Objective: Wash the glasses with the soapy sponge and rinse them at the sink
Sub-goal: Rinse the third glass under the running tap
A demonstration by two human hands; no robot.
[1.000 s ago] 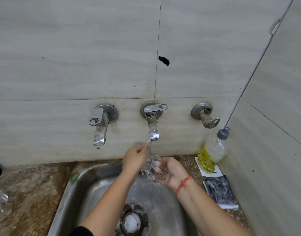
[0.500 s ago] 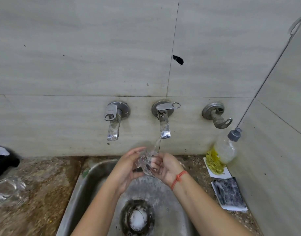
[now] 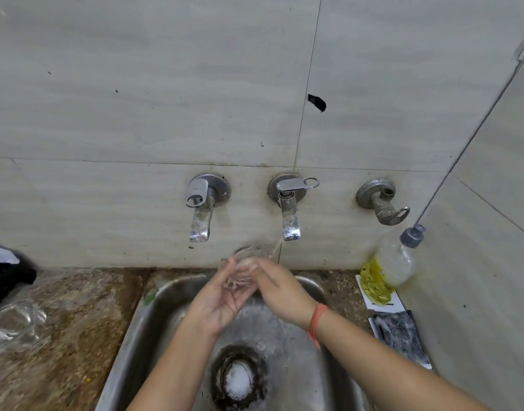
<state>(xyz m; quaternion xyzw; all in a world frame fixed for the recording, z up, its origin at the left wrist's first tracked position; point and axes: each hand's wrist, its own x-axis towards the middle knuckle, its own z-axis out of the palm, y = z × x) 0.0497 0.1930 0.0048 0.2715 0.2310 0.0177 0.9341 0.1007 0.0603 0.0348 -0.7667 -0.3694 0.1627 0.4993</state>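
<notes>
No legible text anywhere

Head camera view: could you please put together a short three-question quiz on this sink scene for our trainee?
1. Where is the soapy sponge? A: in the sink. B: on the counter right of the sink. C: in the right hand.
2. True or false: the left hand alone holds the glass.
3. Which wall tap is running?
Key: 1 B. 2 False: left hand and right hand both grip it. 3 The middle tap, its stream reaching the glass.
</notes>
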